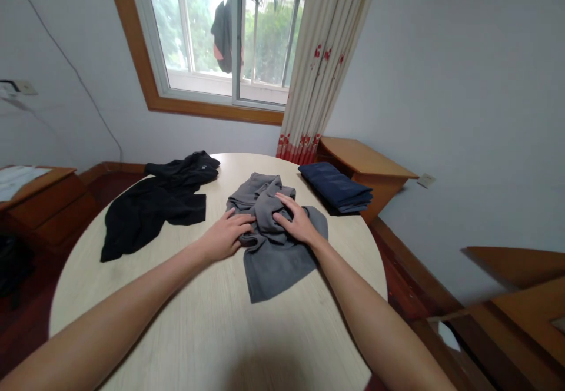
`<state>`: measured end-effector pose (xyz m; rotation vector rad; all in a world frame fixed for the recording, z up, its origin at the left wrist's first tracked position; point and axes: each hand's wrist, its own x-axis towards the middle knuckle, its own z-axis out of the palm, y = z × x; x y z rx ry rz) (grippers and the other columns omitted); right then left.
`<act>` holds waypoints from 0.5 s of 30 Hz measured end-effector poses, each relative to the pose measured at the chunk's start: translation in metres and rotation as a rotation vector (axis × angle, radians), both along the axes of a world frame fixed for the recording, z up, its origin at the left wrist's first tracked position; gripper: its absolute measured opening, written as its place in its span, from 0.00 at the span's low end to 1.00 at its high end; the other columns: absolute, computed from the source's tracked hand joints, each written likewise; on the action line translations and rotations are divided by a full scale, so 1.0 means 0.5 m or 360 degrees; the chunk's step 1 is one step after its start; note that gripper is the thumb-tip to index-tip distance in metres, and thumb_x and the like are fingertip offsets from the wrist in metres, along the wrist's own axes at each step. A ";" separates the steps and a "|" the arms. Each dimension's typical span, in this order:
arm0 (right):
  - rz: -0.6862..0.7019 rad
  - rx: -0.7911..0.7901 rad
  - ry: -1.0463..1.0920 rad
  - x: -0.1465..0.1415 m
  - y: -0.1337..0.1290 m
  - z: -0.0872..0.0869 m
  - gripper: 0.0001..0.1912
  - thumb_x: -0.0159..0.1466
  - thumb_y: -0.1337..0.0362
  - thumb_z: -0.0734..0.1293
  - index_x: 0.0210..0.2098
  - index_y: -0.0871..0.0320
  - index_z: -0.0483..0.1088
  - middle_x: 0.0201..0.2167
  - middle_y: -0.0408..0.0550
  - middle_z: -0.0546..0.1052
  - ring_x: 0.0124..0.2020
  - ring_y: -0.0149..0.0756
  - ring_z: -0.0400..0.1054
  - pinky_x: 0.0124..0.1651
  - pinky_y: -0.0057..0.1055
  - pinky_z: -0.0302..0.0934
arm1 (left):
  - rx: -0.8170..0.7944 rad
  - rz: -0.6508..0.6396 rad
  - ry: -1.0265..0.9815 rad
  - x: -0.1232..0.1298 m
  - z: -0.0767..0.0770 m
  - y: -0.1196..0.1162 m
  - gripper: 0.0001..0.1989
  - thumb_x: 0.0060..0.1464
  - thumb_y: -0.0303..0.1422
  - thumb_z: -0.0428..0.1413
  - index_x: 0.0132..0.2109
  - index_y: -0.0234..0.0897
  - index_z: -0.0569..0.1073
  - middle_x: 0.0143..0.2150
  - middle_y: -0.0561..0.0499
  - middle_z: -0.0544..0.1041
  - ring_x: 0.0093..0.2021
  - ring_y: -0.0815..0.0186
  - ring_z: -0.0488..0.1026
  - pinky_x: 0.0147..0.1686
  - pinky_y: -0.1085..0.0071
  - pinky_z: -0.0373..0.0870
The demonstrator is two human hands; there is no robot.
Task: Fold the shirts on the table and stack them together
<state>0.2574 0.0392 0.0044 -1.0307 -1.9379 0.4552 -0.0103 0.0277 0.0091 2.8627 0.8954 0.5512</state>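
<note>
At far left, a reddish-brown wooden drawer unit [55,205] stands beside a round, pale wood-grain worktop [189,338]. A rumpled black fabric garment [143,211] lies spread along the worktop's left side, one end bunched toward the far edge. Beyond, a dark garment [224,37] hangs behind a sliding glass window [194,32] framed in brown wood. The person's left hand [224,237] rests its fingers on the near-left folds of a crumpled gray fabric garment [276,270] at mid-worktop; whether they pinch the cloth cannot be told. The right hand [298,221] lies over the garment's bunched middle, thumb and fingers spread apart, a flat gray panel fanning out toward the person. Behind hangs a cream curtain [329,55] with red flowers. At right, a neatly folded navy-blue fabric bundle [338,188] sits near the worktop's edge, before an orange-brown wooden cabinet [366,156].
</note>
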 end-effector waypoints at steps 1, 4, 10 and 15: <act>0.0038 -0.0007 -0.0011 -0.008 -0.006 0.004 0.33 0.65 0.50 0.68 0.65 0.56 0.64 0.67 0.58 0.64 0.68 0.47 0.57 0.71 0.49 0.48 | -0.0015 0.0051 -0.0032 -0.010 0.004 0.004 0.15 0.55 0.27 0.52 0.48 0.41 0.77 0.60 0.44 0.76 0.61 0.54 0.71 0.66 0.47 0.56; 0.0077 -0.0011 -0.0055 -0.013 -0.020 0.017 0.36 0.63 0.48 0.70 0.66 0.54 0.63 0.68 0.57 0.62 0.69 0.48 0.55 0.71 0.50 0.47 | -0.0093 0.0344 -0.0038 -0.039 0.023 0.016 0.16 0.55 0.28 0.50 0.46 0.43 0.78 0.50 0.46 0.82 0.51 0.55 0.77 0.55 0.58 0.69; -0.0042 0.0214 -0.0049 -0.001 -0.044 0.062 0.19 0.61 0.47 0.72 0.43 0.55 0.75 0.54 0.58 0.74 0.58 0.49 0.67 0.61 0.50 0.60 | -0.0108 0.1080 0.0021 -0.089 0.058 0.040 0.16 0.57 0.34 0.49 0.46 0.41 0.79 0.41 0.42 0.83 0.42 0.50 0.79 0.40 0.65 0.70; 0.0315 -0.0043 -0.0265 -0.049 -0.086 0.080 0.24 0.59 0.45 0.73 0.46 0.54 0.75 0.42 0.51 0.76 0.39 0.41 0.71 0.45 0.39 0.67 | -0.0073 0.1389 -0.0172 -0.125 0.067 0.057 0.17 0.60 0.39 0.49 0.43 0.38 0.80 0.41 0.38 0.83 0.42 0.49 0.79 0.37 0.66 0.68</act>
